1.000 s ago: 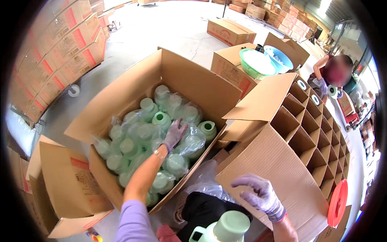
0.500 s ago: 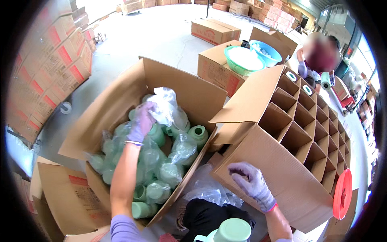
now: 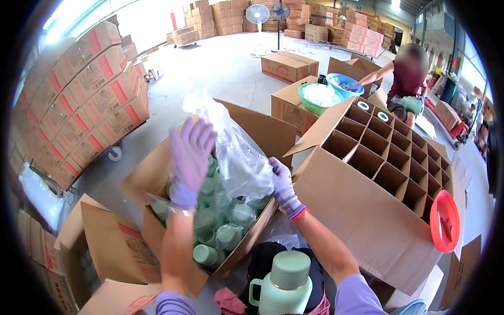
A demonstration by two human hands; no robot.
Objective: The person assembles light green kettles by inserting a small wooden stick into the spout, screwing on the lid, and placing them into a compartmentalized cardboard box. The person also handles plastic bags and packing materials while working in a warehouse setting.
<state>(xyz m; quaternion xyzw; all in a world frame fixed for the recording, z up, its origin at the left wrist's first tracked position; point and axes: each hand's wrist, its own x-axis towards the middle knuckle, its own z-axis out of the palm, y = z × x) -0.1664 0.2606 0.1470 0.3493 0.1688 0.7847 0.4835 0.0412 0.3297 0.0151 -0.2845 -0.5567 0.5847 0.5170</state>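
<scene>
A clear plastic bag [image 3: 239,149] hangs stretched out over an open carton [image 3: 286,128], its lower end gripped by my right hand [image 3: 283,182]. The fingers of my gloved left hand [image 3: 193,155] are spread, slightly blurred, beside the bag's upper part, and nothing shows in them. Inside the carton lie several pale green containers [image 3: 206,254], many wrapped in clear plastic. On my lap stands a mint green handled jug [image 3: 286,294] with its lid on. Whether the bag has anything in it I cannot make out.
To the right stands a carton with cardboard dividers [image 3: 367,210], a red round tray [image 3: 444,221] at its near corner. Beyond it are a green basin [image 3: 317,100] and a blue basin [image 3: 345,86]. A co-worker [image 3: 409,79] sits behind. Stacked cartons [image 3: 89,100] rise at left.
My left hand has come up out of the carton and opened. The bag is now lifted and stretched out, and my right hand has moved left onto it. The view has shifted upward.
</scene>
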